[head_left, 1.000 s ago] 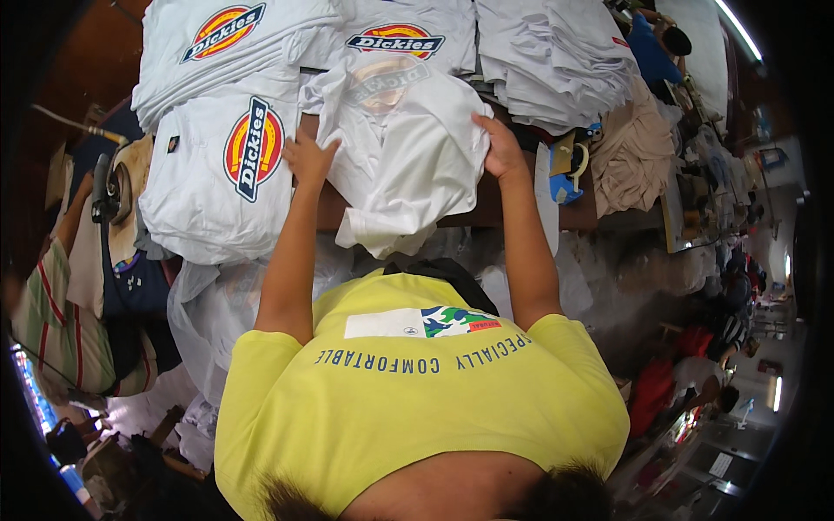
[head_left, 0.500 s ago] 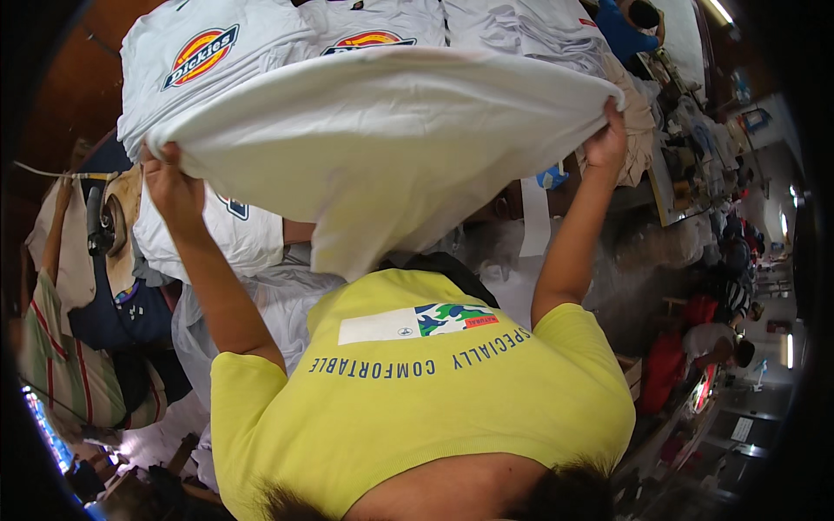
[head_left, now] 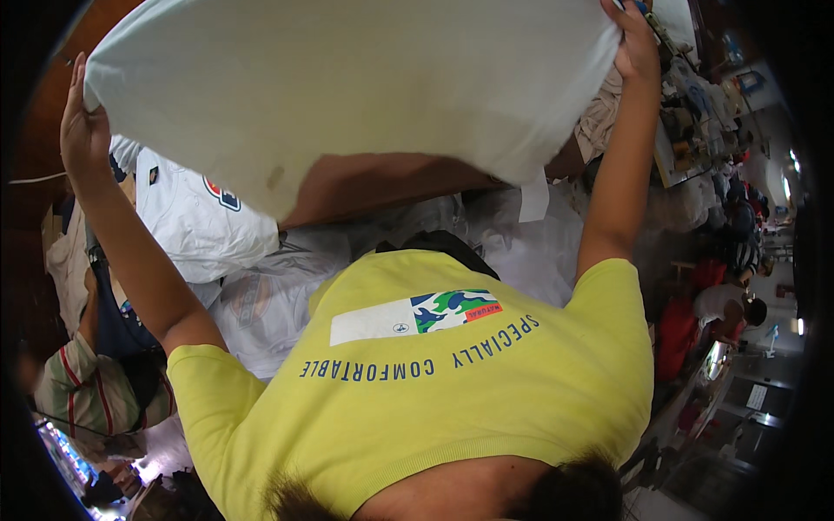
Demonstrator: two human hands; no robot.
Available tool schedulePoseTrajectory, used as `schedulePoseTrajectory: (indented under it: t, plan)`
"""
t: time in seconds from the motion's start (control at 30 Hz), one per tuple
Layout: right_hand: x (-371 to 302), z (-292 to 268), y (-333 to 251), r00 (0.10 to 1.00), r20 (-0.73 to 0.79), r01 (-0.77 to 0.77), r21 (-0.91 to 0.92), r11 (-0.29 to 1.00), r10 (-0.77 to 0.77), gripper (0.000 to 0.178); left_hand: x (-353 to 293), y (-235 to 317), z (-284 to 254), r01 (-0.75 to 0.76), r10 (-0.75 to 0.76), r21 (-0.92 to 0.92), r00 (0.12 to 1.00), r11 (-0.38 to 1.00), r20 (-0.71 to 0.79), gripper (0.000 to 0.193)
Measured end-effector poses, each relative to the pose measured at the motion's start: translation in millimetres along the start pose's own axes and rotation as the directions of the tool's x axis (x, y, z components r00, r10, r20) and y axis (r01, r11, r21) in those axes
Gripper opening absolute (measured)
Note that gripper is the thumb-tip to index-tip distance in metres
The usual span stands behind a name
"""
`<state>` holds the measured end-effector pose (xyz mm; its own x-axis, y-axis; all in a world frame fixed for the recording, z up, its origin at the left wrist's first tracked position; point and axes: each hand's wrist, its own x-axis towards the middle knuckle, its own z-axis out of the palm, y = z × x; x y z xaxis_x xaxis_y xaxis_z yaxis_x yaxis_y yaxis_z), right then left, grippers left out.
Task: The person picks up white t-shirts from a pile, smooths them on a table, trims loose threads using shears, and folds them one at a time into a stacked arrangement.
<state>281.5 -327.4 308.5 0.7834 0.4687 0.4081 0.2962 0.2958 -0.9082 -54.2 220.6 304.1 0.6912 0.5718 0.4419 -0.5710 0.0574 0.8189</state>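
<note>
A large white T-shirt (head_left: 347, 87) is stretched wide between my two raised hands, its lower edge hanging loose over the table. My left hand (head_left: 85, 130) pinches it at the left edge, fingers pointing up. Far to the right, my right hand (head_left: 637, 43) grips the opposite edge near the top of the view. A small dark mark shows near the shirt's lower left. Beneath the cloth lies the brown table top (head_left: 382, 182). White T-shirts with a coloured print (head_left: 195, 217) lie just right of my left forearm. The raised cloth hides the far part of the table.
Clear plastic bags (head_left: 274, 304) with white clothing sit below the table edge. A white strip (head_left: 533, 200) hangs at the edge, and beige fabric (head_left: 598, 126) lies by my right forearm. A person in a striped shirt (head_left: 95, 386) is at the left; others work along the right.
Both hands have risen and spread farther apart, lifting the T-shirt and pulling it wider. It now covers the stacks behind it, while the brown table top shows under its lower edge.
</note>
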Motion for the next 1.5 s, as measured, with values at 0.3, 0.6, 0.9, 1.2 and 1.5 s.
schedulePoseTrajectory:
  t: [0.3, 0.6, 0.9, 1.2, 1.5]
  plan:
    - [57, -5, 11, 0.997, 0.078, -0.039, 0.168, 0.985, 0.026, 0.036, 71, -4, -26, 0.083, -0.086, 0.028, 0.988, 0.996, 0.129, 0.041]
    - [72, 7, 20, 0.986, 0.086, -0.125, -0.167, 0.978, 0.140, 0.055, 65, 1, 27, 0.113, -0.141, 0.301, 0.987, 0.947, 0.071, 0.056]
    - [52, -5, 12, 0.978, 0.148, -0.138, -0.073, 0.988, 0.148, 0.048, 21, 9, 63, -0.169, 0.045, 0.463, 0.963, 0.870, 0.267, 0.051]
    - [11, -37, 0, 0.987, 0.007, 0.156, -0.342, 0.927, -0.163, 0.032, 8, -2, 31, -0.302, 0.002, 0.953, 0.953, 0.008, 0.302, 0.023]
    - [-93, 10, -10, 0.060, -0.584, 0.486, -0.691, 0.535, -0.809, 0.014, -59, -51, 64, -0.581, 0.967, 0.774, 0.175, 0.252, -0.184, 0.013]
